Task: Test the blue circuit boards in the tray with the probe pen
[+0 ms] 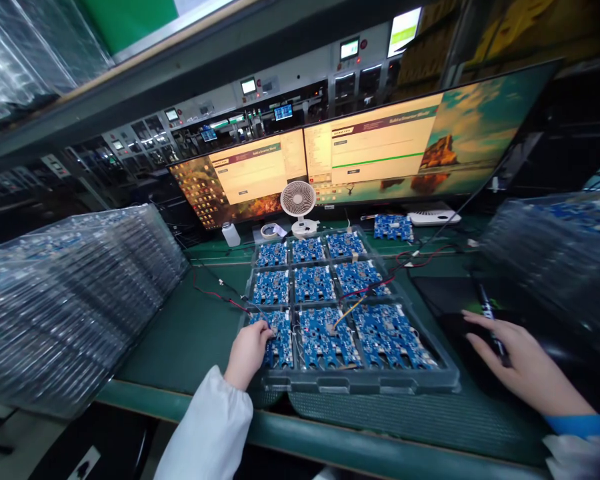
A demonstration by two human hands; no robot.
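Note:
My left hand has its fingertips pinched together over the near-left blue circuit board. Whatever sits between those fingertips is too small to make out, though a thin cable runs toward them. The board lies in a clear plastic tray with several like it, one per compartment. On the near-middle board, a yellow wire reaches a connector. Over a black mat at the right, my right hand holds a dark pen slanting between its thumb and fingers. A blue band circles that wrist.
Stacked board trays rise at the left and right. Behind the tray stand a small white fan, a white bottle, a tape roll and two monitors. Red and black wires cross the green bench.

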